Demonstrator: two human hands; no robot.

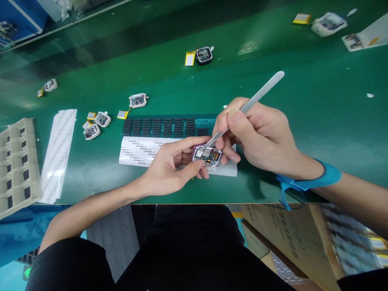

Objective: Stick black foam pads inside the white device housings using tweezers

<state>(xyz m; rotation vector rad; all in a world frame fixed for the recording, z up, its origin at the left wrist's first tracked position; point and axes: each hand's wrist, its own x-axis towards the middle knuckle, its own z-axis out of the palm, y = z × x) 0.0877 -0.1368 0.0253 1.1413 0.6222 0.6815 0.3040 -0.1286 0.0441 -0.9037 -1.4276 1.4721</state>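
Observation:
My left hand [174, 165] is closed around the edge of a small purple-rimmed watch case [207, 155], its circuit board facing up. In my right hand [257, 133] is a slim metal tool like a spudger or tweezers [262, 93], held like a pen. Its lower tip reaches the upper left part of the board; whether it touches is hard to tell. A blue wrist strap [315, 178] is around my right wrist. Beneath both hands lies a white printed sheet [139, 151], beside a strip of dark adhesive pieces [160, 127].
Open watch cases with batteries lie about the green table [303, 101], among them a black case [204, 55] and a white case [138, 100]. At the left are a stack of printed strips [59, 155] and a beige compartment tray [20, 165]. A cardboard box [279, 230] stands below the table edge.

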